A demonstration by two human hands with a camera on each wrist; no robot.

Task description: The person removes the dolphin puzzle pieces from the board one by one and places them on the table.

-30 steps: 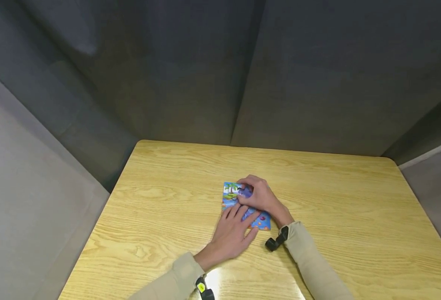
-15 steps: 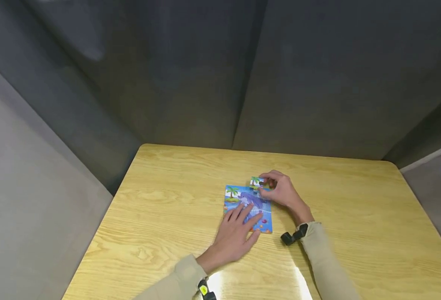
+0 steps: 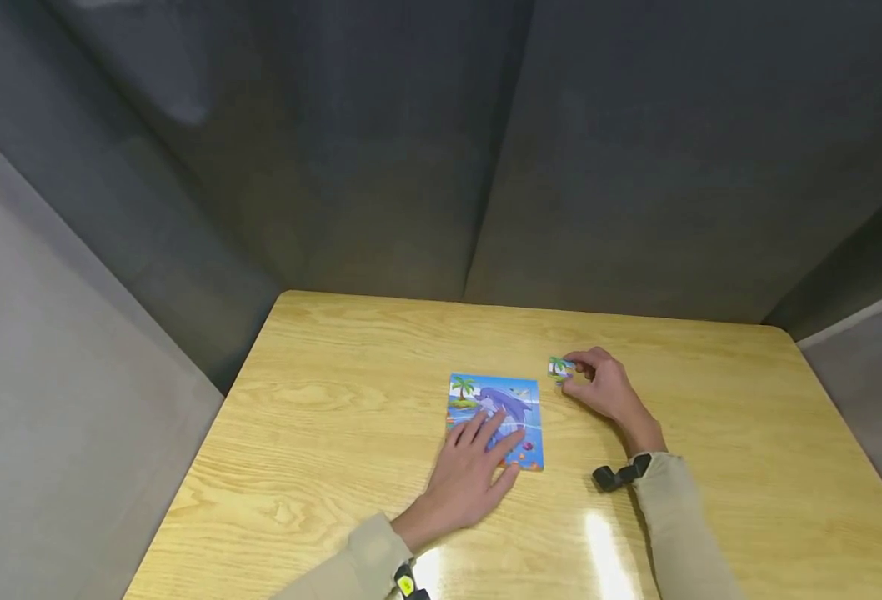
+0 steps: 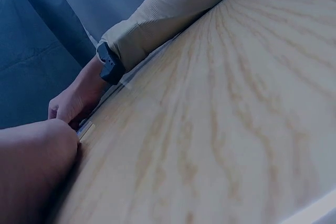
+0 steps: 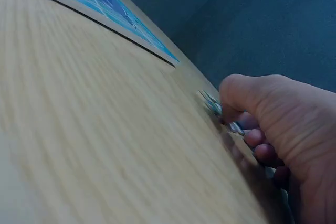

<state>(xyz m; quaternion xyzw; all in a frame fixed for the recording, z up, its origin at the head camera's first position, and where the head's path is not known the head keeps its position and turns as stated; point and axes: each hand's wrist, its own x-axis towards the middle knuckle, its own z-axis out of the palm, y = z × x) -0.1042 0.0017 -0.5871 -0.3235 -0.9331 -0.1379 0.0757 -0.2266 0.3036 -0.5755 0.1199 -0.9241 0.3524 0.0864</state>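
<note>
A square dolphin picture board (image 3: 528, 404), blue with a palm tree in its far left corner, lies flat near the middle of the table. My left hand (image 3: 465, 475) rests spread over its near left part, hiding some of the picture. To the right of the board, my right hand (image 3: 608, 388) pinches a small puzzle piece (image 3: 558, 367) printed with a palm tree, between thumb and fingers. In the right wrist view the piece (image 5: 209, 101) shows nearly edge-on, low over the wood. My fingers hide its right part.
The wooden table (image 3: 336, 367) ends at a rounded far edge, with a dark grey curtain (image 3: 381, 167) right behind it. Lighter grey panels (image 3: 58, 375) stand at the sides. Black cameras (image 3: 621, 475) are strapped at both wrists.
My right hand has lifted the palm-tree puzzle piece from the board and carried it right, past the board's edge. The dolphin picture is more exposed. My left hand has stayed on the board.
</note>
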